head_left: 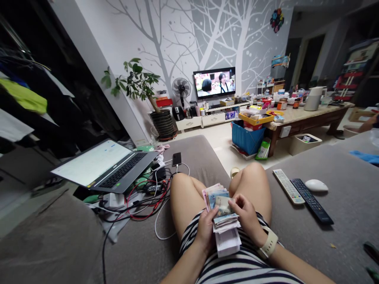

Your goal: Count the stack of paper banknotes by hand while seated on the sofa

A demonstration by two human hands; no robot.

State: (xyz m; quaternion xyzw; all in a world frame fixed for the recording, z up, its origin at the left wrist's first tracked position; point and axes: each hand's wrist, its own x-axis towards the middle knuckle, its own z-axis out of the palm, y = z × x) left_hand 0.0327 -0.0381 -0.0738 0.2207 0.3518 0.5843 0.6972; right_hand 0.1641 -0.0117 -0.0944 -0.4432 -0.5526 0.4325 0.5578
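Above my lap, my left hand (206, 225) is closed round the lower left side of a fanned bundle of banknotes (211, 196), thumb on top. The notes are pink, blue and greenish, and they spread toward my knees. My right hand (246, 217) pinches the right edge of a greenish note (224, 205) on top of the bundle; its thumb and forefinger meet there. Below the hands, more folded pale notes or papers (227, 241) hang down over my striped clothing (207, 256). A pale watch band (269, 242) circles my right wrist.
On the sofa to my left are an open laptop (127, 167), tangled cables (148, 205) and a phone (177, 158) on a charging cable. To my right lie a white remote (288, 186), a black remote (312, 202) and a white mouse (316, 185). A cluttered table (314, 114) stands beyond.
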